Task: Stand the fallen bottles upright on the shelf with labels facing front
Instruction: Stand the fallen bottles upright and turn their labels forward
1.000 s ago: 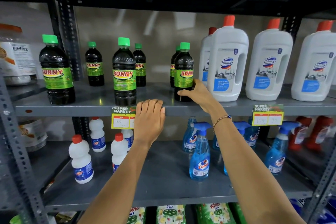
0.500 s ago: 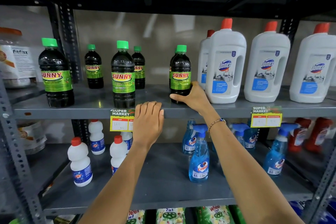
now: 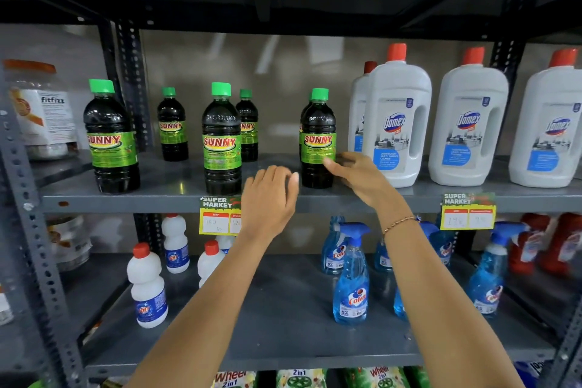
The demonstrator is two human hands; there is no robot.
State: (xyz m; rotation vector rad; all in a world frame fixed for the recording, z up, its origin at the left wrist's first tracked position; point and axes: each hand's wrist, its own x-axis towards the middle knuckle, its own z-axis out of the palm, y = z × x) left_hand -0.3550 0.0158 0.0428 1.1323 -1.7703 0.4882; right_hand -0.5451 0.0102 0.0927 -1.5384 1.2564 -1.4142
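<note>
Several dark Sunny bottles with green caps stand upright on the grey middle shelf (image 3: 126, 202), labels to the front: a left bottle (image 3: 111, 143), a middle bottle (image 3: 222, 143) and a right bottle (image 3: 318, 143), with smaller-looking ones behind (image 3: 172, 126). My right hand (image 3: 357, 175) hovers just right of the right bottle, fingers spread, with a fingertip at the label's edge; I cannot tell if it touches. My left hand (image 3: 271, 195) floats over the shelf's front edge between the middle and right bottles, holding nothing and blurred by motion.
White Domex jugs (image 3: 398, 126) crowd the shelf right of my right hand. A fitfizz jar (image 3: 42, 110) stands far left. Price tags (image 3: 219, 214) hang off the shelf edge. Below are blue Colin sprays (image 3: 351, 277) and white red-capped bottles (image 3: 148, 288).
My right hand let go of the right Sunny bottle, whose label now faces front. My left hand lifted off the shelf edge. The view tilted slightly upward.
</note>
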